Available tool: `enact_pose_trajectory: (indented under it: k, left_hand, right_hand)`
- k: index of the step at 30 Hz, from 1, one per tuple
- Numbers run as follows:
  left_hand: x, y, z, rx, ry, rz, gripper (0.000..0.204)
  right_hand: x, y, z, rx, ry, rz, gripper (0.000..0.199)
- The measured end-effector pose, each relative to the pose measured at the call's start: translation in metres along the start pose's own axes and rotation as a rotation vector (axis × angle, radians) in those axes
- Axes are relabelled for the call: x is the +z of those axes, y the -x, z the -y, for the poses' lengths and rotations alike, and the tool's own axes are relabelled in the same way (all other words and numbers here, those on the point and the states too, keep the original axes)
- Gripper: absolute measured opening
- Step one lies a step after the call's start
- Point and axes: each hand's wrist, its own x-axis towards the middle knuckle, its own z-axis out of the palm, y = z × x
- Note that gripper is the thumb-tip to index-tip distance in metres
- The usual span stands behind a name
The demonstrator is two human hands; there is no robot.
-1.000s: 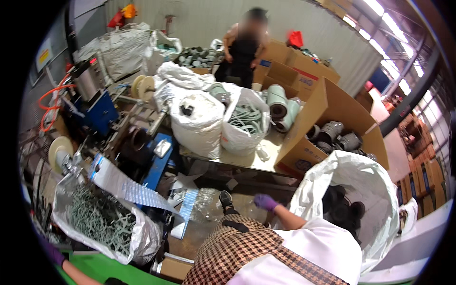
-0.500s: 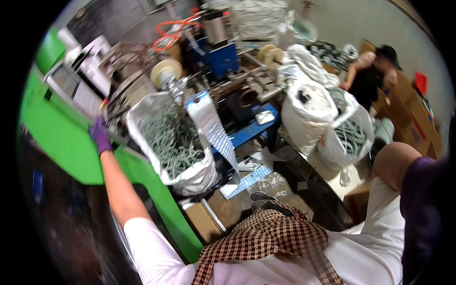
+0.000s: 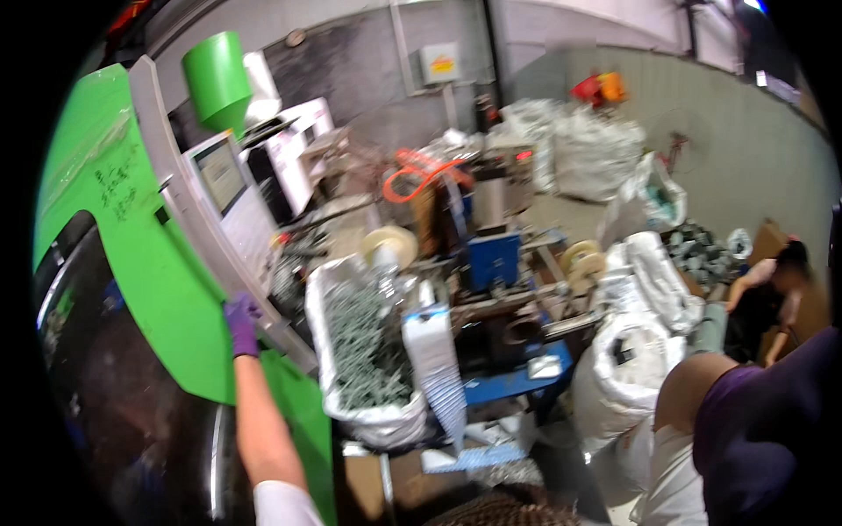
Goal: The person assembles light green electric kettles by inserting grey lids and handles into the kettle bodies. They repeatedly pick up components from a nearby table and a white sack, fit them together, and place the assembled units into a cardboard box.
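Note:
My left hand (image 3: 243, 325), in a purple glove, reaches out to the green machine door (image 3: 180, 298). Its fingers are closed round the door's edge, beside the grey metal frame strip (image 3: 206, 241). A dark window (image 3: 123, 368) fills the lower part of this door. Very close to the camera at the right, my right hand (image 3: 772, 430) is raised with the arm bent. It also wears a purple glove; its fingers are blurred and cut off by the view's edge, so what it holds, if anything, cannot be made out.
Right of the door stands a white sack (image 3: 373, 430) of grey-green plastic parts. Behind it are a control panel (image 3: 224, 180), a blue machine (image 3: 494, 260) and an orange hose (image 3: 412, 180). More white sacks (image 3: 614, 386) stand at the right, near another person (image 3: 763, 302) bending down.
My view has tilted up and turned left, so more of the green door and back wall shows. My left hand stays at the door's edge. My right hand remains raised close by.

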Motion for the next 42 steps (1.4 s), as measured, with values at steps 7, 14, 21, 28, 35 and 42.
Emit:
enact_pose_trajectory:
  k: [7, 14, 21, 28, 35, 42]
  left_hand:
    - [-0.019, 0.159, -0.141, 0.177, -0.116, -0.073, 0.02]
    - [-0.068, 0.292, -0.263, 0.038, -0.037, -0.248, 0.01]
    - [-0.2, 0.43, -0.33, 0.093, 0.173, -0.089, 0.022]
    - [-0.324, 0.483, -0.369, 0.54, 0.343, 0.512, 0.051]
    - [-0.398, 0.487, -0.388, 0.513, 0.182, -0.017, 0.054]
    - [-0.462, 0.425, -0.357, 0.635, 0.218, -0.234, 0.051]
  right_hand:
    - [0.15, -0.027, 0.018, -0.088, -0.641, -0.09, 0.057]
    - [0.27, 0.021, 0.135, -0.044, -1.386, -0.099, 0.055]
    - [0.432, 0.165, 0.323, 0.123, -1.577, 0.948, 0.036]
    - [0.563, 0.268, 0.56, 0.488, -1.964, 1.534, 0.036]
    - [0.776, 0.278, 0.857, 0.398, -1.831, 1.186, 0.047]
    - [0.966, 0.283, 1.03, 0.429, -1.549, 1.062, 0.059]
